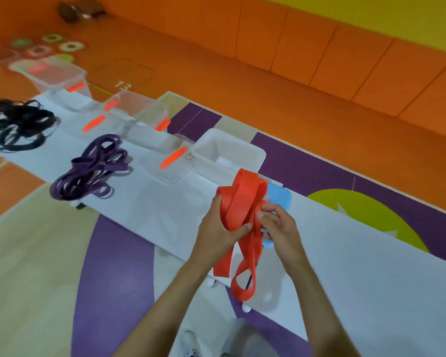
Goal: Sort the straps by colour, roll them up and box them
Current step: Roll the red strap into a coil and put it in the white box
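Red straps (242,194) bunched in both hands

They hung over the table's (358,253) near edge, loops trailing below it. The left hand (218,228) gripped the bunch, thumb across; the right hand (281,228) pinched one band. They looked light, limp and springy, best held at the gathered middle.

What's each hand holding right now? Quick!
Left hand: closed, holding the red straps.
Right hand: closed, pinching the same red straps.
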